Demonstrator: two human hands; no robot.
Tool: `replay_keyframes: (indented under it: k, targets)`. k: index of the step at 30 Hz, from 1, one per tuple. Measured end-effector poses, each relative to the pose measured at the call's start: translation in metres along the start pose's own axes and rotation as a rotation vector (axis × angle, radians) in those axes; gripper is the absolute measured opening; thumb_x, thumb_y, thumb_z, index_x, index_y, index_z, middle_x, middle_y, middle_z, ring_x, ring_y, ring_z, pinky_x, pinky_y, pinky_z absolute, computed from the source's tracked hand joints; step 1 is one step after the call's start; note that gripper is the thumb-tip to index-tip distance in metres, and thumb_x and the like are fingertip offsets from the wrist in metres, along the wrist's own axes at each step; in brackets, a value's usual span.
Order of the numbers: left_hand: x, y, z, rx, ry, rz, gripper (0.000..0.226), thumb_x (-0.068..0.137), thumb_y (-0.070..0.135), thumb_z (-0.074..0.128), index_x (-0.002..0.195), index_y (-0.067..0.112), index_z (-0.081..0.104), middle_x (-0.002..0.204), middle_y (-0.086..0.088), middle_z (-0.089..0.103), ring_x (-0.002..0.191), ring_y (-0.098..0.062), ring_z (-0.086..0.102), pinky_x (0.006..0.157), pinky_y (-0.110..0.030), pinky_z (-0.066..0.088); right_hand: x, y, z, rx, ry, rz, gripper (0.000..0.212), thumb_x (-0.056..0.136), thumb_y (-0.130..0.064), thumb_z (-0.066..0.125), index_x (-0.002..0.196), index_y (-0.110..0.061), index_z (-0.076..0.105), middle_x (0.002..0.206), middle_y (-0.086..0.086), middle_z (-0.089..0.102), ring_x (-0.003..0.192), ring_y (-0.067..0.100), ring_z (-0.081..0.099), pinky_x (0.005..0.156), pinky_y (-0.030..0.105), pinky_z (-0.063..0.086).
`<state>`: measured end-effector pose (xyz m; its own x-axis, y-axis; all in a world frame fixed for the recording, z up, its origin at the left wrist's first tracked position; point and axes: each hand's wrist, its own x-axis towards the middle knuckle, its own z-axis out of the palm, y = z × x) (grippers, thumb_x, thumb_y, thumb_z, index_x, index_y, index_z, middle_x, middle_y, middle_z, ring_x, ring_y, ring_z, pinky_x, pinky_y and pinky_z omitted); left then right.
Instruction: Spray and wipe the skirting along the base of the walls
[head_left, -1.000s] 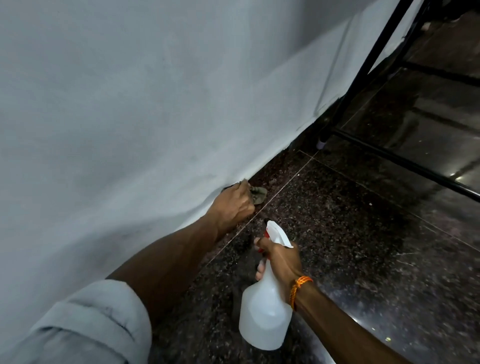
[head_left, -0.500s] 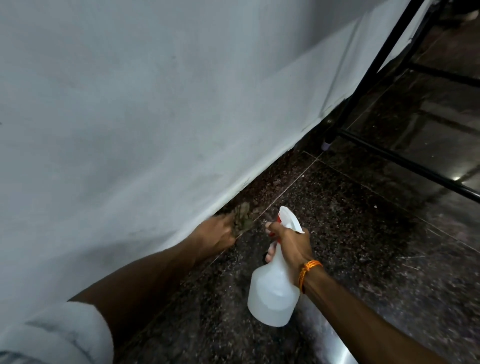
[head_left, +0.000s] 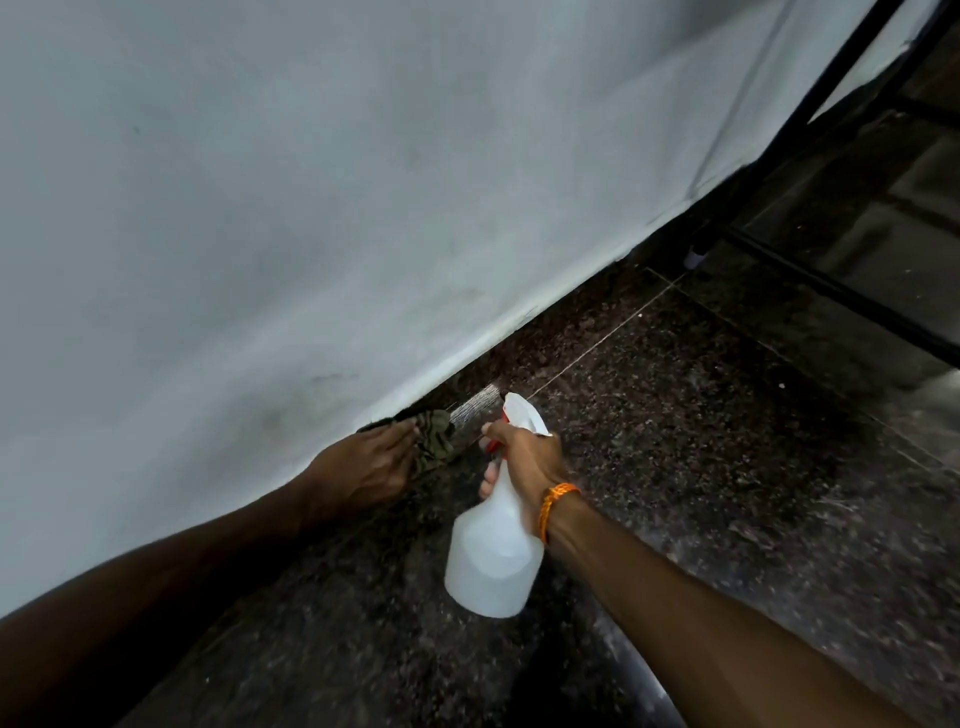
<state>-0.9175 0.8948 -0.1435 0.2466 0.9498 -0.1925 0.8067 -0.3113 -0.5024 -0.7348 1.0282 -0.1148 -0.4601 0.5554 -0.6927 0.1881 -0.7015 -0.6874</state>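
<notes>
A dark speckled granite skirting (head_left: 524, 358) runs along the foot of the white wall (head_left: 311, 208). My left hand (head_left: 363, 462) holds a dark striped cloth (head_left: 434, 439) against the skirting. Just to its right, my right hand (head_left: 524, 457) grips a white spray bottle (head_left: 493, 556) by the neck, a finger on its red trigger. The nozzle points at the skirting and a thin mist (head_left: 475, 405) leaves it toward the cloth. An orange thread band circles my right wrist.
Dark polished granite floor (head_left: 727, 467) spreads to the right, with a pale joint line running along the skirting. A black metal frame (head_left: 831, 306) with a white-capped foot stands at the upper right against the wall.
My left hand with the cloth has slid back along the skirting toward me. The bottle now sprays a visible mist at the skirting.
</notes>
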Motion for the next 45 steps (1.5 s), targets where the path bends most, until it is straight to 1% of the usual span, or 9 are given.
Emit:
replay_keyframes:
  k: [7,13,16,19,24,33,36,40,45]
  targets:
    - [-0.006,-0.001,-0.001,0.120,-0.127,0.046,0.041,0.089,0.007,0.037,0.108,-0.010,0.071,0.115,-0.028,0.067,0.119,-0.042,0.059,0.095,-0.044,0.054,0.003,0.015,0.010,-0.020,-0.037,0.065,0.021,0.084,-0.017,0.066,0.071,-0.003,0.059,0.048,0.015,0.045,0.039,0.022,0.039,0.046,0.029,0.041]
    - [0.100,-0.017,-0.021,0.048,-0.015,0.040,0.041,0.087,0.015,0.039,0.092,0.010,0.080,0.106,-0.013,0.075,0.116,-0.030,0.064,0.097,-0.036,0.052,0.015,0.012,-0.010,-0.012,0.026,0.031,0.022,0.082,-0.020,0.070,0.077,0.000,0.063,0.047,0.016,0.047,0.041,0.024,0.043,0.046,0.031,0.044]
    - [0.128,-0.024,-0.039,0.085,-0.086,0.031,0.031,0.089,0.021,0.051,0.100,0.014,0.078,0.113,-0.011,0.073,0.125,-0.031,0.058,0.101,-0.036,0.049,0.016,0.010,-0.019,-0.002,0.054,0.017,0.022,0.082,-0.020,0.069,0.079,0.001,0.062,0.046,0.015,0.046,0.040,0.024,0.042,0.046,0.032,0.042]
    - [0.096,-0.019,-0.026,0.138,-0.134,0.019,0.041,0.090,0.011,0.037,0.103,0.007,0.076,0.114,-0.019,0.071,0.126,-0.040,0.054,0.095,-0.041,0.051,0.011,0.007,-0.021,-0.007,0.042,0.011,0.020,0.081,-0.018,0.069,0.078,0.001,0.062,0.046,0.016,0.047,0.041,0.023,0.041,0.047,0.032,0.043]
    - [0.004,0.002,-0.002,0.156,-0.294,0.106,0.038,0.081,0.012,0.039,0.080,0.008,0.078,0.094,-0.020,0.074,0.115,-0.043,0.061,0.082,-0.043,0.057,0.005,0.005,-0.024,-0.011,0.005,-0.006,0.020,0.081,-0.018,0.069,0.080,0.001,0.064,0.045,0.017,0.048,0.040,0.023,0.042,0.046,0.032,0.043]
    - [0.064,-0.017,-0.024,0.100,-0.182,0.072,0.036,0.087,0.012,0.043,0.100,0.013,0.076,0.106,-0.014,0.074,0.119,-0.039,0.059,0.097,-0.041,0.051,0.000,0.002,-0.009,-0.017,-0.014,0.007,0.020,0.082,-0.017,0.070,0.080,0.001,0.064,0.047,0.016,0.048,0.040,0.023,0.043,0.046,0.031,0.044]
    - [0.001,0.002,-0.011,0.026,-0.225,0.105,0.030,0.078,0.011,0.048,0.079,0.014,0.078,0.083,-0.009,0.075,0.103,-0.036,0.067,0.077,-0.038,0.059,-0.004,0.006,-0.003,-0.019,-0.041,0.011,0.019,0.082,-0.016,0.070,0.078,0.001,0.063,0.047,0.016,0.047,0.039,0.022,0.041,0.045,0.029,0.043]
    - [-0.087,0.026,0.001,-0.060,-0.328,0.022,0.029,0.077,0.018,0.049,0.063,0.020,0.074,0.067,0.003,0.070,0.093,-0.029,0.069,0.079,-0.036,0.056,-0.014,0.026,0.016,-0.035,-0.088,0.031,0.021,0.083,-0.018,0.069,0.077,0.000,0.062,0.047,0.016,0.047,0.038,0.023,0.042,0.045,0.030,0.043]
    - [-0.130,0.044,-0.018,-0.114,-0.141,-0.200,0.039,0.081,0.007,0.042,0.098,0.000,0.077,0.097,-0.017,0.075,0.096,-0.033,0.071,0.081,-0.039,0.060,-0.036,0.053,0.046,-0.079,-0.153,0.092,0.020,0.083,-0.018,0.069,0.078,0.000,0.062,0.046,0.015,0.047,0.038,0.022,0.043,0.045,0.030,0.044]
